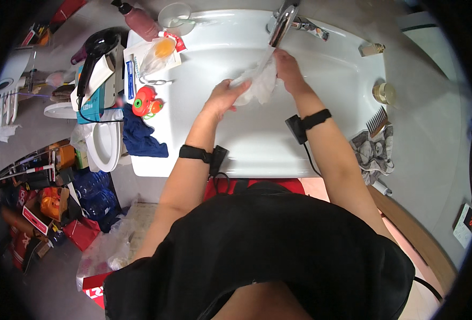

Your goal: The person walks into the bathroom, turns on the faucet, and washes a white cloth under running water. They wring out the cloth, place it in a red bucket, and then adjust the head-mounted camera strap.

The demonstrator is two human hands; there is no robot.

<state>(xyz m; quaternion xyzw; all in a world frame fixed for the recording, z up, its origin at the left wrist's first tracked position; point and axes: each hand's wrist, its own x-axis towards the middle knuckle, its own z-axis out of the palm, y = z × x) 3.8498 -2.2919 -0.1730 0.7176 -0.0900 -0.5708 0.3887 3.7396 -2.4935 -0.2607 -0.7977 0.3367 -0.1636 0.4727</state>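
A thin white cloth or wipe hangs between my two hands over the basin of a white sink. My left hand grips its left side, with the thumb lying on top. At its upper right edge, my right hand pinches it just below the spout of a chrome faucet. A pale stream, apparently water, runs from the spout onto the cloth. The cloth looks wet and crumpled. Some fingertips of both hands are hidden by it.
On the left ledge lie a blue tube, a red toy, a navy cloth and a pink pump bottle; a black hair dryer is beyond. At right are a gold-lidded jar, a comb and a patterned cloth.
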